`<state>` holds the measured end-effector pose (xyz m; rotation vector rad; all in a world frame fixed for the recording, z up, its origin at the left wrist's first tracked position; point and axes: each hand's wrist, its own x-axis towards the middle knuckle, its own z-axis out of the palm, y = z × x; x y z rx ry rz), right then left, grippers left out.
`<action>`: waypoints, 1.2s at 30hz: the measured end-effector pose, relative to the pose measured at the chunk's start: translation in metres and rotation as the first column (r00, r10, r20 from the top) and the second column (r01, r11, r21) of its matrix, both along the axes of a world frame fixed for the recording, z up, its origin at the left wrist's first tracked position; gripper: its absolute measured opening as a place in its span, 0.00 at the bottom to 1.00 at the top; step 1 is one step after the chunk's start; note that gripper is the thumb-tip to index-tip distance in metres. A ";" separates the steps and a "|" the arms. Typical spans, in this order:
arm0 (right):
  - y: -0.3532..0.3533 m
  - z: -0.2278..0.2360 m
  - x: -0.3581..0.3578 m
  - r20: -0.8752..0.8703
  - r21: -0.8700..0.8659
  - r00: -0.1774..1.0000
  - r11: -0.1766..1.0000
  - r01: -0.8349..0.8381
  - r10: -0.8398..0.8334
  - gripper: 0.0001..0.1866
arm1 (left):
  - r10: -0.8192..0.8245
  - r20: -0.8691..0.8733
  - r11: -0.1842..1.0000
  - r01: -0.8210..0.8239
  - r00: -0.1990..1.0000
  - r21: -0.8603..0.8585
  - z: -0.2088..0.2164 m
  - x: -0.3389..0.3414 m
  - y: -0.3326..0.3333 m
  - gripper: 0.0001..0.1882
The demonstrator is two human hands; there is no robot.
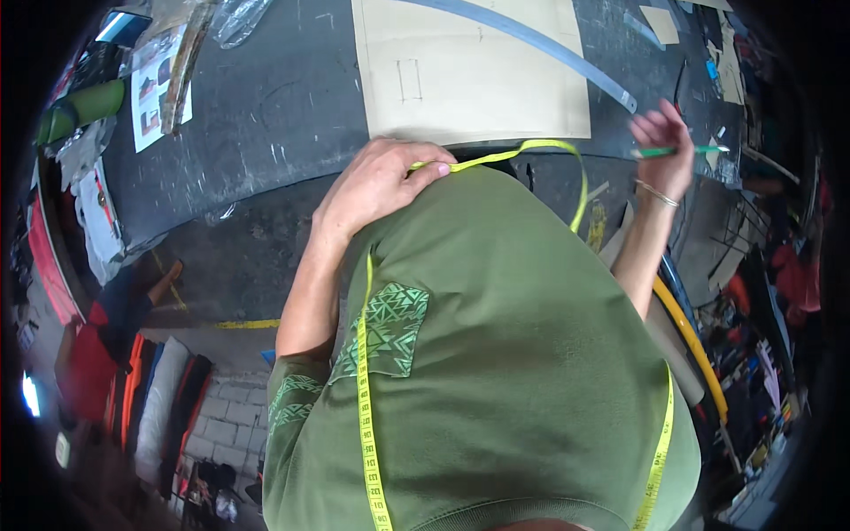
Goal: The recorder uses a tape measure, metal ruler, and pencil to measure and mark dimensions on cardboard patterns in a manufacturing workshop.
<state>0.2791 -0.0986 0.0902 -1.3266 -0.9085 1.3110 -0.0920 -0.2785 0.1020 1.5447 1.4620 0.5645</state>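
Observation:
My left hand [385, 177] is closed at the table's near edge, a stretch of yellow tape measure [496, 157] pinched between thumb and fingers. From there the tape loops to the right and drops beside my green shirt; two more lengths of it hang down my chest. Raised at the right, my right hand [666, 152] is slightly blurred and holds a green pencil [710, 150] crosswise. In front of my hands lies a cream paper sheet [496, 97] with a small drawn rectangle and fine lines. A long metal ruler [567, 62] crosses its upper right part.
The dark table [274, 97] also bears a printed sheet [146, 106], clear plastic and a green roll [88, 103] at the left, and paper scraps [660, 25] at the right. Fabric rolls [164, 403] stand at lower left. Another person in red [88, 367] is at the far left.

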 end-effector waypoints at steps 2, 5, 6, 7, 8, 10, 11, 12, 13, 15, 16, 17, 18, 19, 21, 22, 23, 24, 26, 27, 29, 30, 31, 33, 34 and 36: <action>-0.028 -0.005 -0.073 -0.032 0.080 0.951 0.950 -0.303 0.306 0.40 | 0.010 0.127 0.999 -0.015 0.992 0.039 -0.004 0.000 -0.001 0.11; -0.091 0.019 -0.178 0.329 -0.164 0.719 0.786 -0.596 0.613 0.37 | -0.001 0.143 0.996 -0.012 0.990 0.091 -0.008 0.001 0.006 0.10; -0.105 0.018 -0.194 0.189 -0.219 0.708 0.732 -0.645 0.680 0.30 | 0.013 0.135 0.993 -0.029 0.991 0.118 -0.006 -0.002 0.011 0.10; -0.109 0.014 -0.196 0.246 -0.245 0.599 0.647 -0.722 0.762 0.24 | 0.026 0.120 0.999 -0.030 0.992 0.030 0.000 -0.009 0.014 0.11; -0.109 0.015 -0.196 0.242 -0.353 0.595 0.640 -0.682 0.767 0.21 | 0.030 0.141 0.997 -0.040 0.990 0.067 -0.009 -0.016 0.011 0.11; -0.105 -0.002 -0.190 0.466 -0.191 0.554 0.689 -0.699 0.690 0.17 | 0.064 0.166 0.994 -0.079 0.984 0.080 -0.026 -0.035 0.005 0.11; -0.100 -0.009 -0.177 0.525 -0.224 0.501 0.680 -0.699 0.688 0.15 | 0.112 0.161 0.994 -0.110 0.981 -0.023 -0.028 -0.041 0.002 0.11; -0.095 -0.007 -0.176 0.578 -0.259 0.445 0.671 -0.695 0.684 0.14 | 0.158 0.150 0.982 -0.139 0.976 -0.129 -0.031 -0.047 -0.003 0.11; -0.090 0.002 -0.180 0.649 -0.288 0.367 0.662 -0.692 0.667 0.13 | 0.188 0.165 0.968 -0.155 0.968 -0.196 -0.033 -0.050 -0.008 0.11; -0.089 -0.002 -0.185 0.772 -0.097 0.300 0.570 -0.816 0.561 0.14 | 0.193 0.191 0.971 -0.161 0.962 -0.175 -0.034 -0.049 -0.011 0.10; -0.087 -0.005 -0.195 0.843 0.089 0.315 0.463 -0.882 0.437 0.12 | 0.204 0.218 0.974 -0.174 0.954 -0.147 -0.033 -0.048 -0.012 0.09; -0.090 -0.008 -0.201 0.753 0.027 0.312 0.447 -0.894 0.579 0.11 | 0.202 0.216 0.973 -0.171 0.955 -0.153 -0.032 -0.046 -0.011 0.09; -0.094 -0.011 -0.206 0.642 -0.032 0.304 0.420 -0.907 0.704 0.10 | 0.209 0.207 0.977 -0.193 0.956 -0.096 -0.030 -0.044 -0.008 0.09; -0.097 -0.013 -0.214 0.676 -0.028 0.305 0.438 -0.899 0.671 0.09 | 0.216 0.199 0.976 -0.213 0.956 -0.037 -0.030 -0.044 -0.006 0.08; -0.097 -0.035 -0.218 0.683 0.159 0.504 0.566 -0.809 0.528 0.09 | 0.277 0.063 0.960 -0.280 0.959 0.028 -0.036 -0.047 -0.007 0.07; -0.093 -0.047 -0.214 0.726 0.205 0.537 0.610 -0.765 0.430 0.10 | 0.322 0.032 0.944 -0.323 0.946 0.059 -0.039 -0.049 -0.008 0.07; -0.095 -0.059 -0.209 0.779 0.246 0.531 0.616 -0.748 0.334 0.11 | 0.337 -0.022 0.937 -0.333 0.941 0.107 -0.046 -0.053 -0.012 0.07; -0.097 -0.072 -0.201 0.823 0.288 0.518 0.616 -0.733 0.232 0.12 | 0.356 -0.050 0.932 -0.351 0.933 0.087 -0.050 -0.055 -0.014 0.07; -0.102 -0.085 -0.189 0.813 0.301 0.533 0.615 -0.729 0.234 0.13 | 0.383 -0.027 0.922 -0.380 0.924 0.073 -0.054 -0.058 -0.019 0.08; -0.104 -0.080 -0.190 0.748 0.228 0.575 0.686 -0.691 0.332 0.13 | 0.384 -0.024 0.922 -0.381 0.923 0.071 -0.054 -0.059 -0.021 0.08; -0.100 -0.078 -0.190 0.554 0.236 0.725 0.758 -0.608 0.409 0.14 | 0.343 0.064 0.939 -0.344 0.937 0.002 -0.053 -0.057 -0.022 0.08; -0.099 -0.069 -0.190 0.453 0.148 0.741 0.778 -0.610 0.495 0.14 | 0.344 0.066 0.939 -0.344 0.937 0.003 -0.052 -0.057 -0.022 0.08; -0.101 -0.056 -0.190 0.337 0.059 0.751 0.784 -0.619 0.568 0.15 | 0.336 0.109 0.942 -0.333 0.935 -0.049 -0.052 -0.057 -0.023 0.09; -0.100 -0.031 -0.187 0.174 0.011 0.761 0.771 -0.637 0.625 0.17 | 0.333 0.160 0.942 -0.320 0.929 -0.100 -0.050 -0.056 -0.023 0.09; -0.099 -0.018 -0.182 0.189 0.029 0.735 0.745 -0.667 0.651 0.17 | 0.290 0.207 0.949 -0.253 0.934 -0.187 -0.047 -0.055 -0.021 0.11; -0.095 0.001 -0.174 0.172 0.054 0.752 0.756 -0.653 0.637 0.19 | 0.157 0.398 0.963 -0.050 0.904 -0.265 -0.035 -0.050 -0.014 0.14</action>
